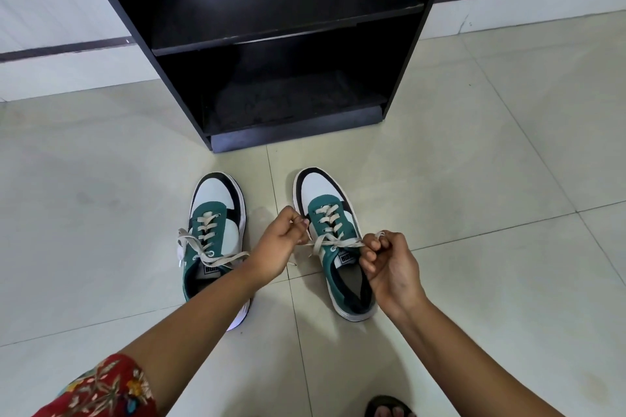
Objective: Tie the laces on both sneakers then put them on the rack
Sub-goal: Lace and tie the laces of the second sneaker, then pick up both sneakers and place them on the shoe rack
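Two green, white and black sneakers stand side by side on the tiled floor, toes toward the rack. The left sneaker (216, 213) has its pale laces (203, 247) loose, trailing off both sides. Over the right sneaker (325, 206), my left hand (277, 247) pinches one end of its lace (333, 242) and my right hand (389, 264) pinches the other. The two ends cross above the tongue and are pulled taut sideways. My left forearm covers the heel of the left sneaker.
A black open shoe rack (264, 44) stands against the wall just beyond the sneakers, with bare shelves. Pale floor tiles (474, 179) spread all around. My sandalled foot (389, 410) shows at the bottom edge, and a red patterned sleeve (101, 389) at bottom left.
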`<action>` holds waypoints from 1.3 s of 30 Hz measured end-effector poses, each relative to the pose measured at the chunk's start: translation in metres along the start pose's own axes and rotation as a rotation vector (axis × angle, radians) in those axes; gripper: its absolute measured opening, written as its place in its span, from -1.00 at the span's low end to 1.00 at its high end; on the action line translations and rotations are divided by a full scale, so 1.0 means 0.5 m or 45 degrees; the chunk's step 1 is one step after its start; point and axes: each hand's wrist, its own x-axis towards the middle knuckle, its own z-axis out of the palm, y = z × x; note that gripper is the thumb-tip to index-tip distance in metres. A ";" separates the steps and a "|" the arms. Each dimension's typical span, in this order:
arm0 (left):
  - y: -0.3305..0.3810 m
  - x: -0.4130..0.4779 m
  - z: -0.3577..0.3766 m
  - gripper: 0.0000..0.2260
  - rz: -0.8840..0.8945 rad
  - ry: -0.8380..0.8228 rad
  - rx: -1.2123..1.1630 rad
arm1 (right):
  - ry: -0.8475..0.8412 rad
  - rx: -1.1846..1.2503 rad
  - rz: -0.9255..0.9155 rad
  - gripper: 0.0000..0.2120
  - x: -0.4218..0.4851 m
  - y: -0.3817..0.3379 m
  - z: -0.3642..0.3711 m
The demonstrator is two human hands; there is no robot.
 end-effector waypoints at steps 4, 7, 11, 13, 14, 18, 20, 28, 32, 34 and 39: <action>-0.020 0.007 -0.009 -0.75 0.021 0.036 0.010 | 0.017 0.063 0.031 -0.73 0.004 0.000 -0.006; -0.021 0.015 -0.010 -0.73 0.018 0.050 0.089 | 0.038 0.078 0.045 -0.73 0.007 -0.004 -0.010; -0.017 0.015 -0.013 -0.75 0.023 0.053 0.138 | 0.039 0.155 0.112 -0.75 0.007 -0.007 -0.019; -0.017 0.007 -0.012 -0.77 0.019 0.037 0.176 | 0.034 0.176 0.147 -0.77 0.004 -0.007 -0.022; -0.020 0.004 -0.010 -0.78 0.026 0.042 0.181 | 0.034 0.156 0.162 -0.76 0.003 -0.008 -0.024; -0.019 -0.031 -0.010 -0.82 -0.011 -0.022 0.056 | -0.052 -0.396 0.120 -0.73 -0.012 -0.030 -0.037; -0.016 -0.059 -0.007 -0.88 0.065 -0.121 0.068 | -0.051 -0.919 -0.031 -0.73 -0.027 -0.035 -0.048; -0.004 -0.159 -0.014 -0.48 0.298 0.364 0.025 | 0.024 -2.106 -1.045 -0.76 -0.114 -0.011 -0.028; -0.018 -0.203 -0.052 -0.66 0.359 0.730 0.553 | -0.142 -2.766 -0.615 -0.58 -0.128 -0.012 -0.008; -0.040 -0.219 -0.064 -0.67 0.251 0.890 0.761 | -0.199 -2.917 -0.432 -0.47 -0.125 -0.005 -0.008; -0.100 -0.252 -0.110 -0.54 -0.167 0.686 0.668 | -0.251 -2.856 -0.253 -0.40 -0.102 0.025 -0.021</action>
